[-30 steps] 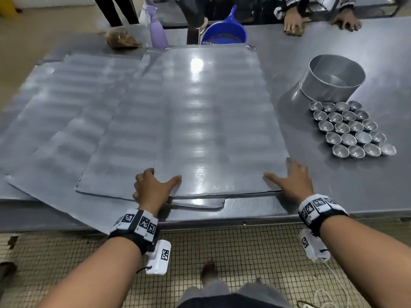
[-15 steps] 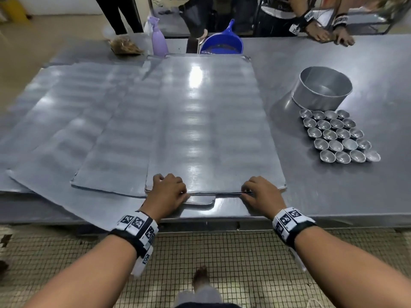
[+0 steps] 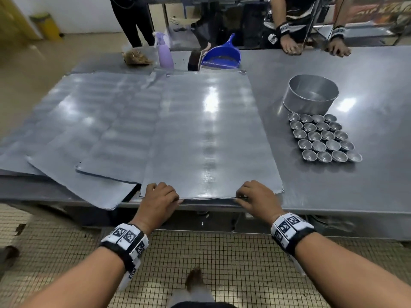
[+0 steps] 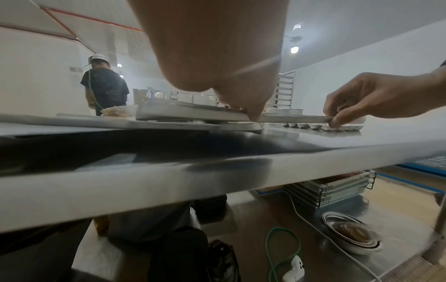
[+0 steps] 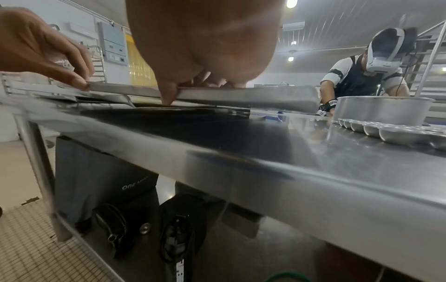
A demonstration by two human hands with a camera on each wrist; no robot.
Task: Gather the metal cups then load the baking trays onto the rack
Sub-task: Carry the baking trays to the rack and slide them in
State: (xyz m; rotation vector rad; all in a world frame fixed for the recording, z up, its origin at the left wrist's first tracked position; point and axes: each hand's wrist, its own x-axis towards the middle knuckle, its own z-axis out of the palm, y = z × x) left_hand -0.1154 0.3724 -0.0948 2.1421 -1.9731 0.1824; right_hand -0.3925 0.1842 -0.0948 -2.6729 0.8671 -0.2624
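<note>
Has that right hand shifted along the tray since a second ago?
Yes. The right hand slid left from the top baking tray's near right corner, away from the metal cups, and now curls over the near edge.

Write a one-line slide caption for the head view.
Left hand and right hand grip the near edge of the top flat grey metal baking tray, small round metal cups clustered beside it.

Head view downward; wrist views low, near table (image 4: 217, 171) edge.
</note>
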